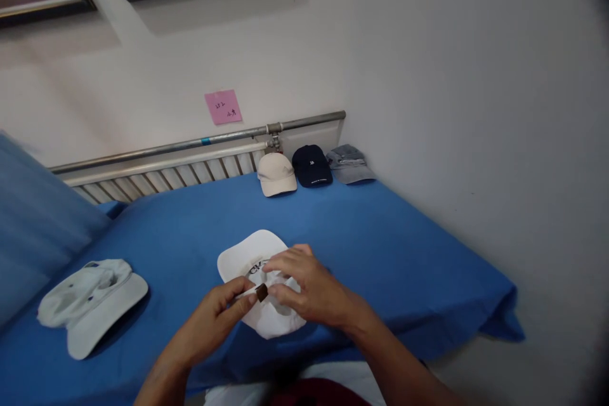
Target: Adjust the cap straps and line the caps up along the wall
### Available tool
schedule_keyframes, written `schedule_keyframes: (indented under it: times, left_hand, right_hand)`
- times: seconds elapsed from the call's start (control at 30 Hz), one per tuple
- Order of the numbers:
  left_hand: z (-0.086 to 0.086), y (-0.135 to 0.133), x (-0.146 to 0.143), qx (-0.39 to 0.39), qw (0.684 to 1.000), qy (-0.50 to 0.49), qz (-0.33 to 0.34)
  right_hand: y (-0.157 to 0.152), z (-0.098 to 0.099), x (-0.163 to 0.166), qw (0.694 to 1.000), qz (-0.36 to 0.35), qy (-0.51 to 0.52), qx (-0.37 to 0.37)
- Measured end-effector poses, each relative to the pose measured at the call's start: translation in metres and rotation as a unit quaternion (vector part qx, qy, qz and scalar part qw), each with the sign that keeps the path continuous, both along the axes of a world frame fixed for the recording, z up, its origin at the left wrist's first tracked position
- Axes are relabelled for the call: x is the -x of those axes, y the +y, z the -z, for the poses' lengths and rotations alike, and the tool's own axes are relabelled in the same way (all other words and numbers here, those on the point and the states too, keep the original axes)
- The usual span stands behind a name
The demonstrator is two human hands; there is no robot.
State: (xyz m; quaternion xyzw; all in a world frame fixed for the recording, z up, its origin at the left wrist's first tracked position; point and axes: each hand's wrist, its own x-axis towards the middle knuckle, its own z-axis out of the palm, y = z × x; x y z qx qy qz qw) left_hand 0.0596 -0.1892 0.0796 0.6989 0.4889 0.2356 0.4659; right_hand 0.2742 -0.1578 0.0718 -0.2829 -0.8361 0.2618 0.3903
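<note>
A white cap (252,257) with dark lettering lies on the blue sheet (380,241) in front of me, brim pointing away. My left hand (221,311) pinches the cap's back strap with its small dark buckle (261,292) between thumb and forefinger. My right hand (309,285) rests on the cap's crown, fingers curled and gripping the fabric beside the buckle. Both hands meet over the near part of the cap.
Another white cap (90,304) lies upside down at the left. A cream cap (276,174), a dark navy cap (311,166) and a grey cap (349,163) stand in a row by the radiator (166,171). A wall runs along the right; a blue pillow (38,222) lies left.
</note>
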Motion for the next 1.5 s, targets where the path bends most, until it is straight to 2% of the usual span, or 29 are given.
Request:
schedule_keyframes:
  times: [0.17, 0.33, 0.4, 0.6, 0.7, 0.87, 1.2, 1.37, 1.5]
  left_hand:
    - [0.000, 0.000, 0.000, 0.006, 1.000, -0.003, -0.006]
    - [-0.001, -0.001, 0.008, 0.000, 0.995, -0.012, -0.101]
    - [-0.004, -0.003, 0.011, -0.012, 0.993, -0.003, -0.119]
    - [-0.007, -0.007, 0.000, -0.033, 0.996, 0.075, -0.047]
    - [-0.002, -0.007, -0.010, -0.072, 0.987, 0.125, -0.066]
    - [0.003, -0.004, -0.014, -0.109, 0.983, 0.136, -0.063]
    - [0.011, -0.003, -0.010, -0.126, 0.986, 0.098, -0.049]
    - [0.011, -0.002, -0.007, -0.094, 0.993, 0.058, -0.044]
    - [0.011, -0.003, -0.001, -0.044, 0.998, 0.005, -0.044]
  right_hand:
    - [0.000, 0.007, 0.006, 0.999, -0.022, -0.014, 0.038]
    - [0.005, 0.013, 0.007, 0.995, -0.001, 0.022, 0.098]
    - [0.006, 0.014, 0.008, 0.992, -0.003, 0.047, 0.116]
    - [0.004, 0.015, 0.011, 0.988, -0.004, 0.080, 0.135]
    - [0.003, 0.014, 0.012, 0.989, 0.000, 0.079, 0.125]
    - [0.002, 0.014, 0.011, 0.990, 0.004, 0.072, 0.118]
    - [0.004, 0.016, 0.012, 0.988, -0.012, 0.071, 0.137]
    - [0.005, 0.018, 0.012, 0.992, -0.020, 0.059, 0.111]
    - [0.008, 0.019, 0.005, 0.996, 0.022, 0.064, 0.065]
